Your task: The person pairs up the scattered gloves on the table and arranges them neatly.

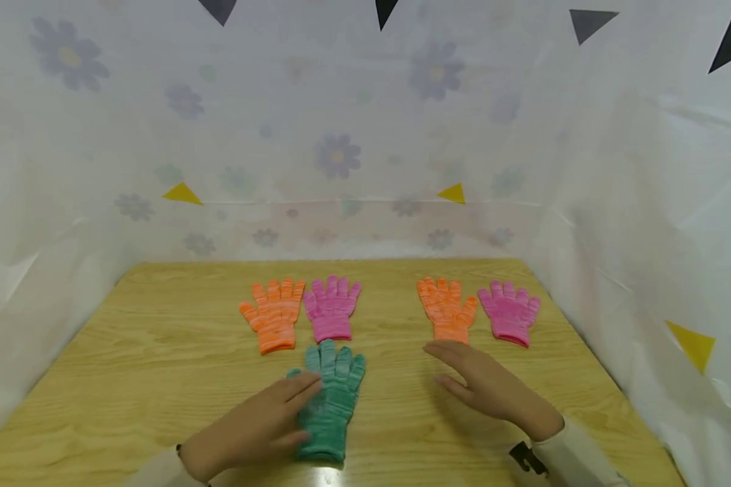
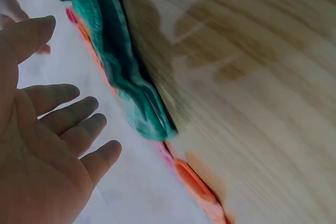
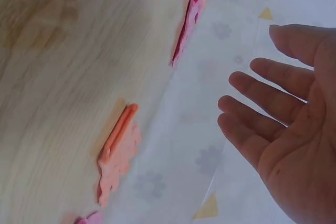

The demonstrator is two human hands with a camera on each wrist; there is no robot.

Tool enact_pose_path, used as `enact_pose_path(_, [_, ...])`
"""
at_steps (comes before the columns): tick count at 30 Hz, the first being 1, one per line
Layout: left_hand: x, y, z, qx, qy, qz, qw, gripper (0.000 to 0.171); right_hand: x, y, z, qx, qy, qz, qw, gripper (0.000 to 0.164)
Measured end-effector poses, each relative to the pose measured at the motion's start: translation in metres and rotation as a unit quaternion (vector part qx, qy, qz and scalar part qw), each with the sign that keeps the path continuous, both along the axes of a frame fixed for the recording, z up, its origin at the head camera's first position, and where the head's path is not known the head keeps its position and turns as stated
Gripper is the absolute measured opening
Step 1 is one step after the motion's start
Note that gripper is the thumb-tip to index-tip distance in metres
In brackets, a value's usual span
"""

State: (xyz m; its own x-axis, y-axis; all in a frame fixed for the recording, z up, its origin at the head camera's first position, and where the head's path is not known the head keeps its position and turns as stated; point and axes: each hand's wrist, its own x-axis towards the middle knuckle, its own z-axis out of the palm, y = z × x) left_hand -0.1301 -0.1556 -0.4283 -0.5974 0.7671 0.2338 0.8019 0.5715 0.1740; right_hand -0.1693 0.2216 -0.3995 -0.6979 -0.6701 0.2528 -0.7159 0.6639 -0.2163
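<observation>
A teal knitted glove [image 1: 330, 404] lies flat on the wooden table [image 1: 158, 352] near the front. My left hand [image 1: 262, 423] hovers open over its left side, fingers straight; the left wrist view shows the open palm [image 2: 47, 129] just off the teal glove [image 2: 126, 72]. My right hand [image 1: 484, 385] is open and flat above bare wood to the glove's right, holding nothing; its palm [image 3: 286, 124] shows in the right wrist view. Behind lie an orange glove [image 1: 274, 313] beside a pink glove [image 1: 331, 308], and further right another orange glove [image 1: 446, 308] beside a pink glove [image 1: 510, 312].
White translucent sheeting with faded flower prints [image 1: 341, 155] walls the table at the back and on both sides. Small yellow triangles [image 1: 183, 195] and dark ones [image 1: 591, 24] hang on it. Bare wood stretches at the front left of the table.
</observation>
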Motion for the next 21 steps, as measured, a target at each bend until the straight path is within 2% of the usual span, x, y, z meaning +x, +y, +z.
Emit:
enact_pose_path(5, [0.004,0.013,0.002,-0.027,-0.019,-0.024,0.9991,0.068,0.000,0.007,0.002,-0.009,0.019,-0.003,1.000,0.049])
enact_pose_path(10, [0.007,0.024,0.000,-0.042,-0.038,-0.012,0.9983,0.064,-0.001,0.011,-0.001,-0.004,0.001,-0.012,1.000,0.048])
enact_pose_path(16, [0.006,0.031,-0.002,-0.048,-0.060,0.005,0.9970,0.054,0.000,0.012,-0.002,0.006,-0.011,-0.021,1.000,0.045])
enact_pose_path(21, [0.004,0.035,-0.007,-0.060,-0.052,0.006,0.9968,0.048,0.000,0.012,-0.001,0.006,-0.012,-0.020,1.000,0.044])
